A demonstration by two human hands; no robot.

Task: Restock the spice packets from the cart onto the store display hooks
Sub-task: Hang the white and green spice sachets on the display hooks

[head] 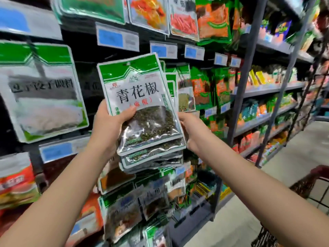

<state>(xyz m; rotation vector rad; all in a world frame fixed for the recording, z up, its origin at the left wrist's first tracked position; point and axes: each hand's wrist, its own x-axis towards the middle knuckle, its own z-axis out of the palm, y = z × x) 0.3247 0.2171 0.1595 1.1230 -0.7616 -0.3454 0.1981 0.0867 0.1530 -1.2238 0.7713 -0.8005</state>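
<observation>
I hold a stack of several green-and-white spice packets [140, 107] upright in front of the display wall; the front one shows dark green peppercorns through a clear window. My left hand [108, 125] grips the stack's left edge, thumb across the front. My right hand [191, 129] holds the right edge from behind, its fingers mostly hidden by the packets. More packets of the same kind hang on the hooks [175, 81] just behind the stack. The hooks' metal rods are hidden.
Other spice packets hang to the left [41, 91], above [149, 13] and below [131, 207], with blue price tags [117, 38] between rows. Grey shelving uprights [243, 90] stand to the right. The cart's red handle [318, 171] shows at the right edge.
</observation>
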